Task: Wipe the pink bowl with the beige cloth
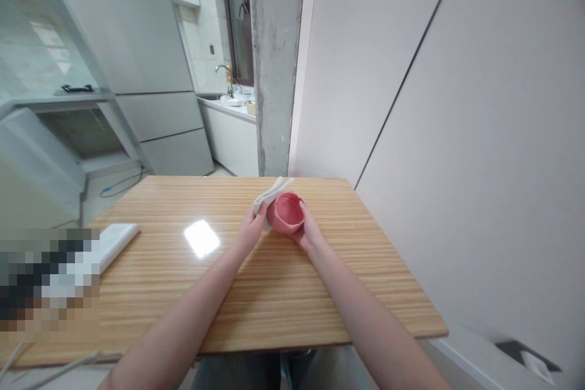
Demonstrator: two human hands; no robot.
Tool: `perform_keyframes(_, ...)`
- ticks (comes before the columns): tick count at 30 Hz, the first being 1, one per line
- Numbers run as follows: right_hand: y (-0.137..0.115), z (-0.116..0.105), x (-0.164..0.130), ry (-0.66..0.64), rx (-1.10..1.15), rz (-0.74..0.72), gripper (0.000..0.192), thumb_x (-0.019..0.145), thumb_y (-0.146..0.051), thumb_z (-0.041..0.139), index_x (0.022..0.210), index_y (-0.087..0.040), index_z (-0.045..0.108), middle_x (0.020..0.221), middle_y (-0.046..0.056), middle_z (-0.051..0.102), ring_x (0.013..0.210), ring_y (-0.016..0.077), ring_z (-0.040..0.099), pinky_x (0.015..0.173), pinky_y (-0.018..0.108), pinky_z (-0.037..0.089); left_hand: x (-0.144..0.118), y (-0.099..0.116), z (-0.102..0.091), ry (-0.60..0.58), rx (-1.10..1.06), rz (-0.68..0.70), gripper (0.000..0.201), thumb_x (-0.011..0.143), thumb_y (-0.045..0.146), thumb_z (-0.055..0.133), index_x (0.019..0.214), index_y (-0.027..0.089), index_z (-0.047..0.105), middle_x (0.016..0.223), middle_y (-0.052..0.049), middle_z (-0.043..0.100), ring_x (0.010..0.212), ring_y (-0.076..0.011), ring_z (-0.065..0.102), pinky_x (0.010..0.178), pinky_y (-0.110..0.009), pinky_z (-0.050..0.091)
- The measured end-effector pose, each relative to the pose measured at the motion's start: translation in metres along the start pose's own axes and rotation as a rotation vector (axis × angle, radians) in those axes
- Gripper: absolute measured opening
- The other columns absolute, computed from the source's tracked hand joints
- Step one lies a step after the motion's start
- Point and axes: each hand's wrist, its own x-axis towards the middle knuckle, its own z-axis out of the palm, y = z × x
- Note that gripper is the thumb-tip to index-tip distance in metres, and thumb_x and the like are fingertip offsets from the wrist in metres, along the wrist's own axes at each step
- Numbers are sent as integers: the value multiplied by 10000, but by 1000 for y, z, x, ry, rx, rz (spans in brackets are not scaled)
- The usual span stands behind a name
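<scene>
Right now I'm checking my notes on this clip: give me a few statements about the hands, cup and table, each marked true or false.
1. The right hand holds a pink cup. True.
2. The left hand holds a white cloth against the cup. True.
3. The cup stands upright on the table. False: it is tilted, its mouth toward the camera, held in the hand.
4. The cloth is blue. False: it is white.
5. A white flat object lies at the table's left. True.
</scene>
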Motion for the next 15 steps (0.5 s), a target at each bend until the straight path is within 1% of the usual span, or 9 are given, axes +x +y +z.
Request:
perform_keyframes(2,3,0,0,-20,-20,-2,275,843,-417,539,1057,-257,605,1006,14,713,947,176,661,802,339,552,-1,1,0,15,49,-29,476,773,450,624,1162,176,606,1209,-87,627,1191,-281,525,1070,-423,363)
perform_keyframes(3,5,1,-1,-26,-42,4,278,838,-419,551,1050,-249,609,995,21,715,929,176,665,798,334,553,0,2,0,14,65,-21,485,754,430,648,1167,181,602,1225,-86,616,1205,-281,513,1079,-426,351)
perform_keyframes(8,15,2,-4,-38,-138,23,286,807,-444,599,984,-222,633,940,42,723,842,181,677,727,323,566,2,3,-2,-51,55,111,454,735,365,671,1164,224,621,1307,-67,563,1330,-261,381,1156,-406,228)
perform_keyframes(10,15,2,-5,-39,-153,8,300,799,-461,605,971,-218,639,931,46,725,852,186,678,738,329,567,3,5,0,-100,58,137,440,754,381,653,1166,230,623,1324,-58,553,1358,-253,340,1172,-411,185)
perform_keyframes(12,14,1,-4,-24,-145,-14,295,802,-453,603,965,-210,644,936,49,725,873,187,678,764,328,565,2,7,3,-140,53,140,419,801,418,595,1174,229,619,1325,-51,556,1371,-241,321,1179,-405,162)
perform_keyframes(13,13,1,-3,-15,-127,-23,291,814,-444,591,974,-207,644,949,51,724,887,185,676,776,327,562,1,7,5,-144,40,127,416,826,436,559,1182,229,613,1323,-49,558,1369,-236,328,1179,-398,169)
perform_keyframes(15,12,0,-2,4,-77,-36,295,844,-431,550,1011,-202,634,978,57,721,916,185,672,797,334,559,-1,5,8,-112,3,68,425,850,459,518,1197,229,602,1325,-53,557,1346,-242,371,1164,-381,230)
